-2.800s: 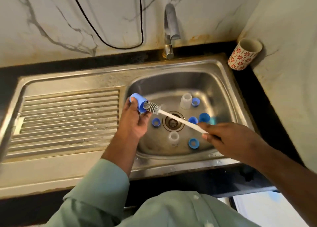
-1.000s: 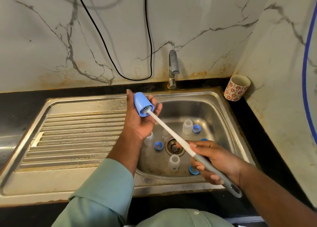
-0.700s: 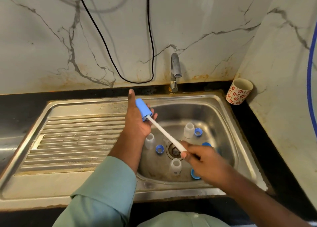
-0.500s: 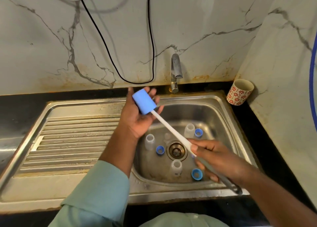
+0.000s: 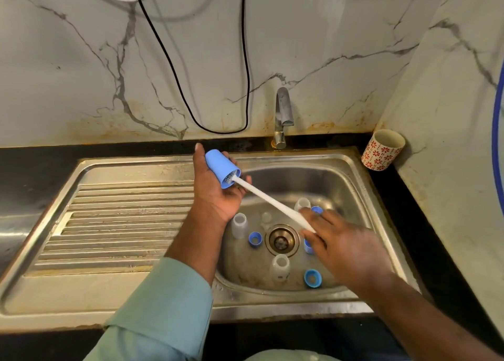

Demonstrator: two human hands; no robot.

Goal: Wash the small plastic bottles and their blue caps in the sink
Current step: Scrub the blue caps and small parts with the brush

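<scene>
My left hand [image 5: 215, 189] holds a tall blue cap [image 5: 221, 168] above the left rim of the sink basin [image 5: 351, 186]. A bottle brush [image 5: 270, 201] with a white handle has its bristle head inside the cap. My right hand [image 5: 346, 247] grips the brush handle over the drain [image 5: 281, 239]. On the basin floor stand small clear bottles [image 5: 240, 224], [image 5: 280, 266], [image 5: 302, 204] and lie blue caps [image 5: 255, 238], [image 5: 312, 278], [image 5: 317, 210]. My right hand hides part of the basin.
A steel drainboard [image 5: 120, 219] lies left of the basin. The tap [image 5: 282, 115] stands at the back, with no water running. A flowered cup [image 5: 381, 149] sits on the black counter at the back right. A black cable [image 5: 191, 101] hangs on the marble wall.
The brush has kept working in and out of the blue cap. My left hand has turned the cap and my right hand has slid up along the handle.
</scene>
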